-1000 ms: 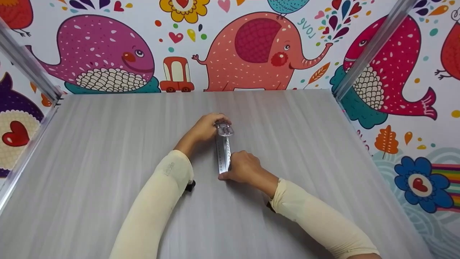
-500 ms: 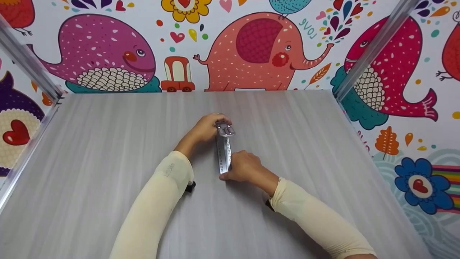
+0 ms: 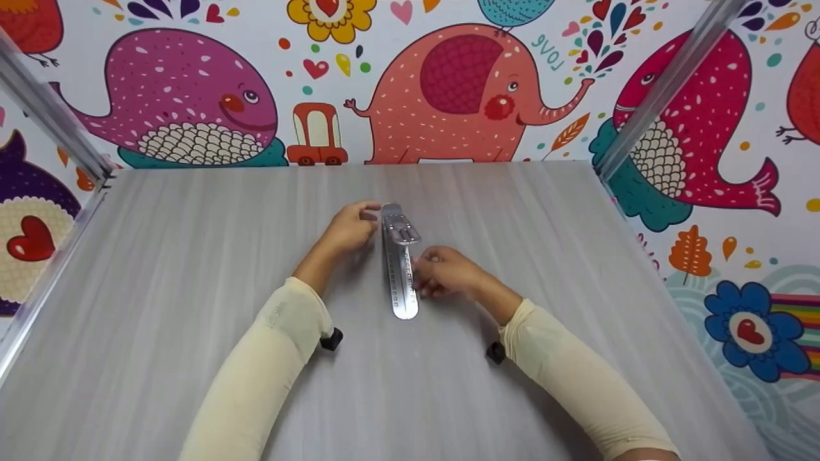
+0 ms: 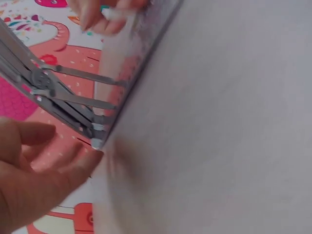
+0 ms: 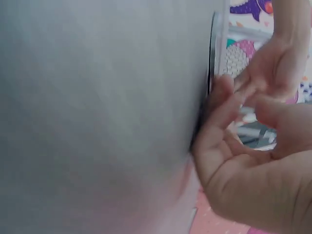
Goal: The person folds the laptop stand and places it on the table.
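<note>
Mid-counter [image 3: 192,269]: metal ruler gauge [image 3: 400,269] lies flat; thin, stiff, slick, light. Left hand [image 3: 349,229], right hand [image 3: 448,272] flank it, grips loose, empty. Best pinch long edges.

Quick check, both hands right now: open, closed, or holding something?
Left hand: open, fingertips beside the far end of the metal ruler, holding nothing.
Right hand: open, fingers relaxed beside the ruler, holding nothing.

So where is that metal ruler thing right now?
In the head view the metal ruler lies flat mid-table, pointing away from the person, between the left hand and the right hand.
</note>
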Action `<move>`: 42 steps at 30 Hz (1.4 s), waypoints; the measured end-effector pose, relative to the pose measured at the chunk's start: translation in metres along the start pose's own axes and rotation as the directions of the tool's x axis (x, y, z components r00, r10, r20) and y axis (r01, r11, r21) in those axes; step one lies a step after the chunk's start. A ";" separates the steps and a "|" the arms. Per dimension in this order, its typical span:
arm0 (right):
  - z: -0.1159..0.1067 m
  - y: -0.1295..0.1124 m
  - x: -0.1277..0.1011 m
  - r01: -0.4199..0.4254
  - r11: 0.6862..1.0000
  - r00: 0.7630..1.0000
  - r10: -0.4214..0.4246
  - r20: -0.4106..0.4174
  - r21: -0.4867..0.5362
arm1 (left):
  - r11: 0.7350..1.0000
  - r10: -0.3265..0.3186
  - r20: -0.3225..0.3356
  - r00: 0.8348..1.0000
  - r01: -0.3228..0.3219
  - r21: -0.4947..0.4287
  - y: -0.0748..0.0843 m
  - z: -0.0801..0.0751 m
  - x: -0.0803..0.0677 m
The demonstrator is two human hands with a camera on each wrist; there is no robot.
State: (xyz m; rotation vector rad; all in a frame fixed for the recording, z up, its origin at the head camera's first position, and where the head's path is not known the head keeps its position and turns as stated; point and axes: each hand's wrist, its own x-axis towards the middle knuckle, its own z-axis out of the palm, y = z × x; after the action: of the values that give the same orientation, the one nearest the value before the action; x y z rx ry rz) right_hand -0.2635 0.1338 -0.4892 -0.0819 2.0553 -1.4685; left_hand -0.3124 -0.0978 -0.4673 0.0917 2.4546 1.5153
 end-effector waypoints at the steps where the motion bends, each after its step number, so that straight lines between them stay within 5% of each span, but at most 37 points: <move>1: -0.003 -0.001 0.002 -0.012 0.998 1.000 0.012 -0.003 0.068 | 0.999 -0.046 0.003 0.999 0.046 -0.015 0.001 0.000 -0.003; 5: -0.009 -0.007 0.008 -0.055 0.970 0.998 0.060 -0.016 0.237 | 0.964 -0.209 0.062 0.976 0.217 -0.156 0.004 0.000 -0.012; 9: -0.012 -0.015 0.014 -0.083 0.930 0.995 0.098 -0.022 0.358 | 0.880 -0.295 0.156 0.943 0.332 -0.340 0.005 0.004 -0.017; 11: -0.012 -0.019 0.017 -0.089 0.911 0.994 0.109 -0.026 0.403 | 0.819 -0.313 0.201 0.928 0.371 -0.437 0.004 0.005 -0.017; 18: -0.012 -0.024 0.027 -0.116 0.849 0.988 0.150 -0.024 0.516 | 0.534 -0.336 0.326 0.884 0.464 -0.706 -0.001 0.010 -0.016; 22: -0.012 -0.023 0.033 -0.111 0.811 0.988 0.152 -0.024 0.574 | 0.438 -0.339 0.352 0.873 0.477 -0.762 -0.006 0.012 -0.015; 27: -0.012 -0.024 0.038 -0.091 0.773 0.992 0.128 -0.013 0.627 | 0.396 -0.328 0.360 0.874 0.473 -0.787 -0.008 0.016 -0.013; 32: -0.009 -0.027 0.043 -0.074 0.746 0.994 0.112 -0.015 0.661 | 0.390 -0.332 0.338 0.880 0.455 -0.801 -0.007 0.017 -0.010; 42: -0.005 -0.020 0.053 -0.043 0.764 0.995 0.091 -0.042 0.644 | 0.403 -0.277 0.355 0.893 0.443 -0.801 -0.010 0.019 -0.007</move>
State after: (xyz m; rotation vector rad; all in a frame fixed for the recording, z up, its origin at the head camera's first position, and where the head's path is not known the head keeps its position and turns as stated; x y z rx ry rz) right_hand -0.3151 0.1097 -0.4940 0.3245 1.4696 -2.0710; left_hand -0.3006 -0.0867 -0.4828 -0.4683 1.1603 2.1910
